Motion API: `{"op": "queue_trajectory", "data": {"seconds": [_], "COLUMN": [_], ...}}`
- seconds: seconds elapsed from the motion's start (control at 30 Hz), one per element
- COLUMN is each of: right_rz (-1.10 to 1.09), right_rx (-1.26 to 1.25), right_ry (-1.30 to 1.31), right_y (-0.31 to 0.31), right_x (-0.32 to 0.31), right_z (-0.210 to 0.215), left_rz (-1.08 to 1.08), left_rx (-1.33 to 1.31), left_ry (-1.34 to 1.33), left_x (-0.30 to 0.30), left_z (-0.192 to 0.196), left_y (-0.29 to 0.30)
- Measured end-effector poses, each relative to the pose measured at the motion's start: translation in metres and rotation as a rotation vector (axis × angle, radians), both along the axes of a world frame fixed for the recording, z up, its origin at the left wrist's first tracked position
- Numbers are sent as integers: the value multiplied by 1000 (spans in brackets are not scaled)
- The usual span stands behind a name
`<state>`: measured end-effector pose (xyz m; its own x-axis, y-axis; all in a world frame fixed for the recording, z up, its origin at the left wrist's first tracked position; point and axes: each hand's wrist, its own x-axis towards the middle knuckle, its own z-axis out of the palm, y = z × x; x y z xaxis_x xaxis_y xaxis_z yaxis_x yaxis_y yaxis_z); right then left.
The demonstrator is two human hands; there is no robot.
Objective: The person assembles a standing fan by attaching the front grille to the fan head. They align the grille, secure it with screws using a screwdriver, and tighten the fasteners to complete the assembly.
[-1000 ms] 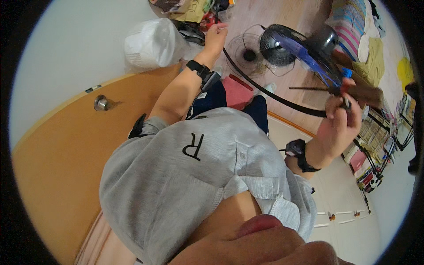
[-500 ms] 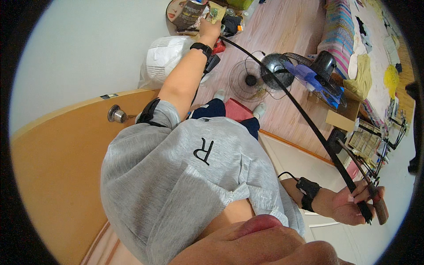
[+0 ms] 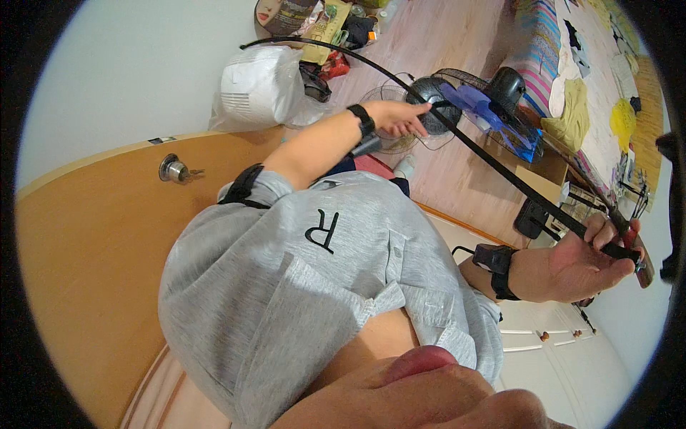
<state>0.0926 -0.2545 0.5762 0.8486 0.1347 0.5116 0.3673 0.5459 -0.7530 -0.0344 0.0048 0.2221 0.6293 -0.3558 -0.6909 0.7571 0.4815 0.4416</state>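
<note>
In the head view, a long black strap [image 3: 493, 168] runs in a shallow arc from the far left, near a white plastic bag [image 3: 261, 86], down to the near right. The right hand [image 3: 575, 264] is clamped on its near end, thumb over the band, together with a red-handled tool [image 3: 632, 236]. The left hand [image 3: 396, 118] has come back from the far clutter by the wall and now lies on the strap's middle, fingers loosely curled; whether it truly grips I cannot tell. With both hands spread wide, the band looks drawn out along its length. Behind it stand a dismantled fan [image 3: 457, 100] on the wooden floor and a bed [image 3: 579, 79] at far right.
</note>
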Motion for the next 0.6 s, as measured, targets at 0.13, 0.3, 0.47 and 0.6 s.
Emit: {"op": "queue_trajectory", "data": {"seconds": [0.13,0.3,0.47,0.6], "right_rz": [-24,-151,-333,-364], "right_rx": [-62,-87,-132,-145], "right_ry": [53,114,155,184], "right_y": [10,2,-35,-73], "right_x": [4,17,43,72], "right_z": [-1,-12,-13,-21], "left_rz": [565,954,1181,1276], "left_rx": [-446,-219,-4,186], "left_ry": [76,87,95,-20], "left_x": [45,63,42,18], "left_z": [0,-5,-21,-8], "left_y": [-46,-22,37,91]}}
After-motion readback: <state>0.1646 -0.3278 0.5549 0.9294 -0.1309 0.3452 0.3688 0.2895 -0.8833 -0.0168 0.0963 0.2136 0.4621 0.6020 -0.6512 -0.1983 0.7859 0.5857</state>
